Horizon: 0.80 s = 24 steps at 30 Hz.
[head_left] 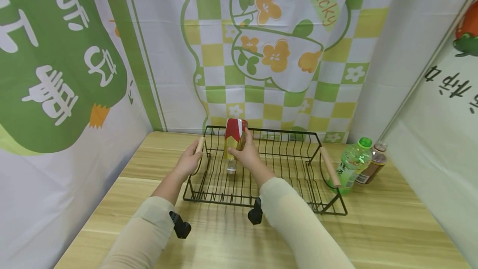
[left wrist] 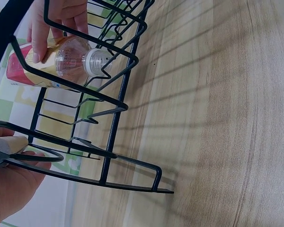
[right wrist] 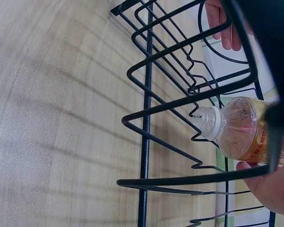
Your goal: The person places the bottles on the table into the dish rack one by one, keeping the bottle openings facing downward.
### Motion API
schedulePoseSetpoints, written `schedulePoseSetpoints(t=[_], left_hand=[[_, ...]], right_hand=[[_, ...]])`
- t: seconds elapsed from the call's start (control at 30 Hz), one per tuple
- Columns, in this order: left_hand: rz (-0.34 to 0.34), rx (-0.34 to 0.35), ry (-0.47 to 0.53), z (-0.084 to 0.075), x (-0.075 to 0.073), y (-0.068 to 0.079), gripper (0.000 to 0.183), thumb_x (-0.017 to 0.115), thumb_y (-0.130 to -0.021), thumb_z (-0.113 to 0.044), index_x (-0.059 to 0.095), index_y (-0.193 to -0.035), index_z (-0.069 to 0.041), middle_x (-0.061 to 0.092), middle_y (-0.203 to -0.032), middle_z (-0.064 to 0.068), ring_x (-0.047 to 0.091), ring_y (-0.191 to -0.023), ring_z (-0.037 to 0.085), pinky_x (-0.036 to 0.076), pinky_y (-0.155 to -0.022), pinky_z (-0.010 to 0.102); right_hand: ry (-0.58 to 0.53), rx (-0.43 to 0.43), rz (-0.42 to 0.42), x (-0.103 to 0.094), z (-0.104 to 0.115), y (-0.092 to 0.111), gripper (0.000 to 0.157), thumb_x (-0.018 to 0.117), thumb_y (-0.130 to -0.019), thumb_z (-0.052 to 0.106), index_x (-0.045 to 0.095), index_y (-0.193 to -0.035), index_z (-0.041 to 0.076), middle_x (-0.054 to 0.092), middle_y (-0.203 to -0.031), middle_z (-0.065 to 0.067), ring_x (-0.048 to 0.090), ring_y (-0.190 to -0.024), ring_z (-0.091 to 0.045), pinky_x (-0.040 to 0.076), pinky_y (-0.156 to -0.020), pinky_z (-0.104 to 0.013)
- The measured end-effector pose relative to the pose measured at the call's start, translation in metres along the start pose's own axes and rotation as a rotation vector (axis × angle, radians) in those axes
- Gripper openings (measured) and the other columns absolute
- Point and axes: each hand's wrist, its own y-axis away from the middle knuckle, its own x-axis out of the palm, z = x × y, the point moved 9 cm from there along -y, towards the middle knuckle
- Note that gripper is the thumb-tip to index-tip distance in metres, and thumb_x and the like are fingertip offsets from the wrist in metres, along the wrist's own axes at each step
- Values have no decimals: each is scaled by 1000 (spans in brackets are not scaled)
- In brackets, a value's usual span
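A plastic bottle (head_left: 233,136) with a red and yellow label is held neck down in a black wire dish rack (head_left: 276,159). My right hand (head_left: 247,151) grips it, thumb on the near side. In the left wrist view, the bottle's clear neck (left wrist: 98,62) with its white ring points at the rack's lower wires. My left hand (head_left: 189,159) holds the rack's left wooden handle (head_left: 200,145); the right wrist view shows that hand's fingers (right wrist: 226,33) beyond the wires.
Right of the rack, by its other wooden handle (head_left: 330,166), stand a green-capped bottle (head_left: 352,165) and a bottle with dark contents (head_left: 372,164). The wooden table (head_left: 224,235) carries the rack. Printed curtains (head_left: 209,53) hang behind it and along both sides.
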Motion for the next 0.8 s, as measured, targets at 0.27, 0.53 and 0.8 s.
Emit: schedulePoseSetpoints(t=[0.27,0.53,0.8], left_hand=[[1,-5,-11,0,1,2,60,34,-106,-18,7,-159,-8,11,-164,20,13,-150,39,17,-120,57],[3,-11,2,0,0,2,60,33,-106,-18,7,-159,-10,11,-164,20,13,-150,38,19,-120,57],[2,-9,11,0,1,2,60,34,-106,-17,7,-159,-9,11,-164,20,13,-150,38,19,-120,56]], right_hand=[[15,0,10,2,-2,-2,98,70,-91,29,0,-159,22,32,-157,-19,42,-139,-37,39,-111,-51],[22,8,19,2,-2,1,98,70,-91,31,-1,-159,22,28,-160,-18,36,-143,-36,37,-113,-51],[-5,27,19,2,-2,2,98,70,-91,31,0,-159,23,29,-159,-18,38,-142,-36,39,-111,-51]])
